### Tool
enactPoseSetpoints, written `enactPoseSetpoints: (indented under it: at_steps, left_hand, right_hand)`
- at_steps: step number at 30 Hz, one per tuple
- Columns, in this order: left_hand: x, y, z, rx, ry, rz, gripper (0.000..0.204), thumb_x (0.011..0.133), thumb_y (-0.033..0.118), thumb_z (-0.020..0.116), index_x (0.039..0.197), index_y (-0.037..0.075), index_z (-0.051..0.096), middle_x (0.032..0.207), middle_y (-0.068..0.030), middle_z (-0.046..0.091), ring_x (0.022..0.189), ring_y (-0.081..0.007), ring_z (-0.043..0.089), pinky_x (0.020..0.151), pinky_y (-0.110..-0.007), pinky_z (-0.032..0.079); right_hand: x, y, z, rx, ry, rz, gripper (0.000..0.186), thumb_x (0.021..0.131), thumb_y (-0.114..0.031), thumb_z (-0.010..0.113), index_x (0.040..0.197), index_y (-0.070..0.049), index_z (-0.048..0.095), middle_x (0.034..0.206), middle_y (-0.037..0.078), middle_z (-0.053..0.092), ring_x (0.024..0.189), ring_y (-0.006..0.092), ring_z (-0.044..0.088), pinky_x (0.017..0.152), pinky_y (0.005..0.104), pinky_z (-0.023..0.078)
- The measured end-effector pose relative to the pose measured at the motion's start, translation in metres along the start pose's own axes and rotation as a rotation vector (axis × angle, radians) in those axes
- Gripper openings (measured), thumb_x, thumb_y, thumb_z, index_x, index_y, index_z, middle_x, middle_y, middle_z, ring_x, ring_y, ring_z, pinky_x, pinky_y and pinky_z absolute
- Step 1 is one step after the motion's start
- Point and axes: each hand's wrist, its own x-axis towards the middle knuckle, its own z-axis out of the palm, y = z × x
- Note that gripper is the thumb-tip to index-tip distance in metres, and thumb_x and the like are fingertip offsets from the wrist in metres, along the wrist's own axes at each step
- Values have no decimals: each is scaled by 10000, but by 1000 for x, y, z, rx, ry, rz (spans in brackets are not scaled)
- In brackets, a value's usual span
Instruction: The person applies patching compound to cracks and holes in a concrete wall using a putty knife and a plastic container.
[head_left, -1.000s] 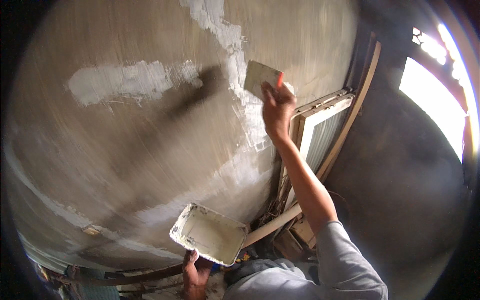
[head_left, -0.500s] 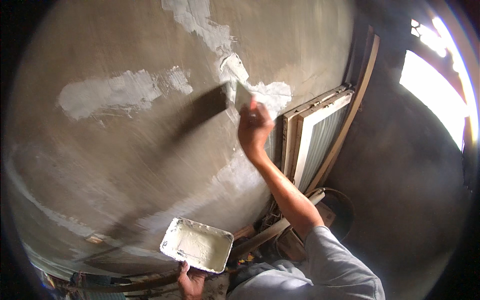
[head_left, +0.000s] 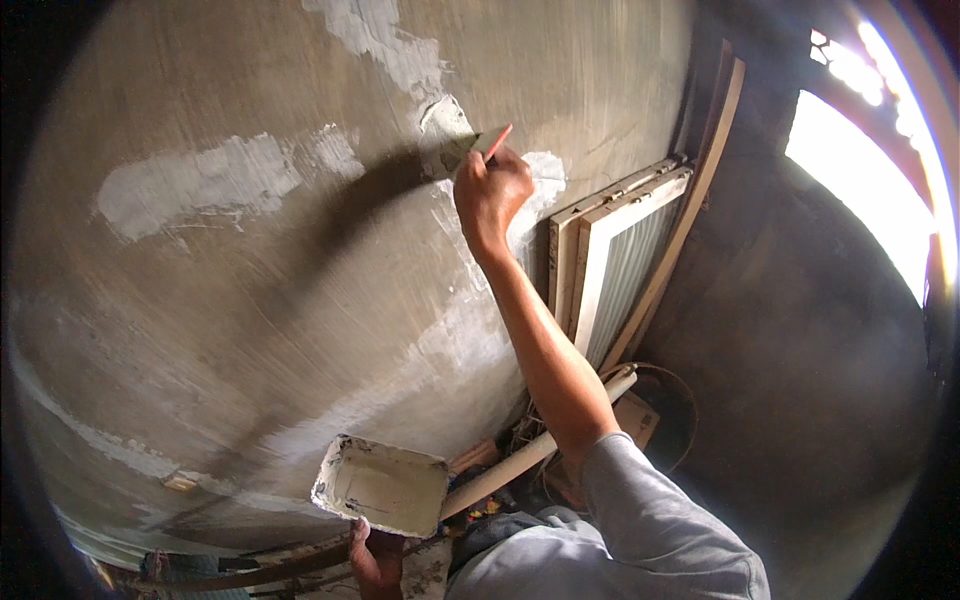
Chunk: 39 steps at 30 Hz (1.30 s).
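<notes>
My right hand [head_left: 492, 195] is closed round a putty knife [head_left: 484, 146] with a red edge showing at its top. Its blade meets the grey-brown wall [head_left: 300, 330], just below a thick fresh dab of white putty [head_left: 446, 118]. Low in view, my left hand [head_left: 376, 562] grips the lower edge of a rectangular tray [head_left: 332, 490], thumb at the rim. The tray is tilted, smeared with putty along its sides, and holds a pale layer. Its underside hides most of the left fingers.
White putty patches [head_left: 200, 185] mark the wall on the left. Framed glass panels [head_left: 630, 250] and a long wooden strip [head_left: 690, 210] lean at the right. Below them are a pale pole [head_left: 530, 455] and a round hoop-rimmed container [head_left: 690, 410]. A bright window [head_left: 860, 190] opens far right.
My right hand has moved up and left with the putty knife, which is turned more edge-on. The tray in my left hand has tipped and looks darker inside. The whole view has shifted slightly.
</notes>
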Motion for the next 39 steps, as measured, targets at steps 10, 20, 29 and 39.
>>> enactPoseSetpoints:
  at_steps: [10, 20, 29, 39]
  left_hand:
    - [18, 8, -42, -190, -124, -90, 442, 786, 200, 521, 1175, 14, 423, 1117, -196, 492, 991, -347, 509, 823, -524, 430]
    - [-11, 13, 8, 112, 37, -94, 455, 877, 273, 387, 1218, -29, 374, 1182, -198, 463, 1072, -320, 456, 909, -469, 372]
    - [-10, 13, 13, -29, 8, -8, 440, 774, 123, 503, 1197, 50, 405, 1214, -139, 437, 1098, -309, 440, 878, -517, 391]
    - [-9, 11, 11, -37, 0, -25, 482, 763, 138, 533, 1205, 18, 381, 1231, -158, 420, 1109, -315, 434, 880, -531, 393]
  right_hand:
    - [3, -65, 52, -29, 80, -375, 97, 663, -90, 547, 671, 7, 542, 662, 199, 519, 587, 355, 524, 531, 416, 413]
    - [-3, 7, 42, -325, -16, -837, 417, 682, -13, 520, 1098, 6, 496, 927, 130, 478, 845, 272, 509, 675, 335, 454]
    - [-46, 23, -17, -30, -90, -363, 105, 757, -43, 543, 842, 6, 582, 664, 94, 571, 581, 168, 539, 553, 286, 429]
    - [-35, 101, -59, 423, -12, 622, 165, 727, -34, 530, 847, 63, 588, 714, 82, 583, 608, 128, 530, 549, 274, 453]
